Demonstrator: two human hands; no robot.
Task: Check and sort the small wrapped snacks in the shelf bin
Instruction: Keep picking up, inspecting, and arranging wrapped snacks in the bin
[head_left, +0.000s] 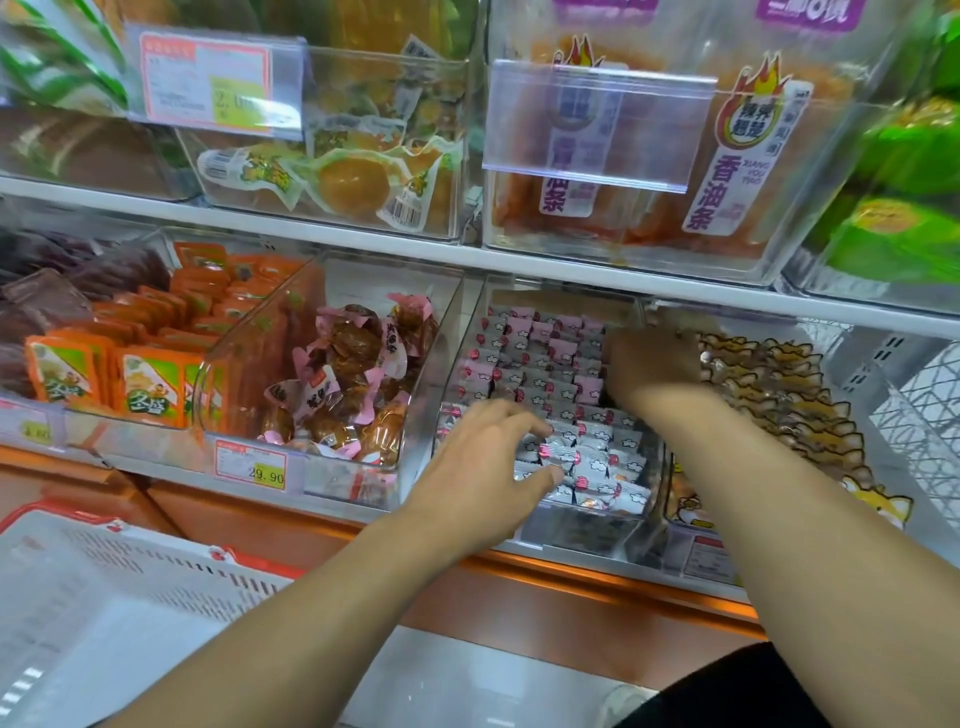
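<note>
A clear plastic shelf bin (582, 540) on the lower shelf holds rows of small wrapped snacks (540, 358) in white and pink wrappers with red dots. My left hand (483, 478) reaches over the bin's front left part, its fingers spread and lightly curved on the front packets, thumb touching one. My right hand (644, 369) is deeper in, at the bin's back right, its fingers bent down among the packets; what it holds is hidden.
Left of it stands a bin of brown snacks in pink wrappers (343, 384), then orange packets (150, 384). On the right is a bin of cartoon-dog packets (774, 395). Upper-shelf bins (623, 171) overhang. A white basket (104, 613) sits lower left.
</note>
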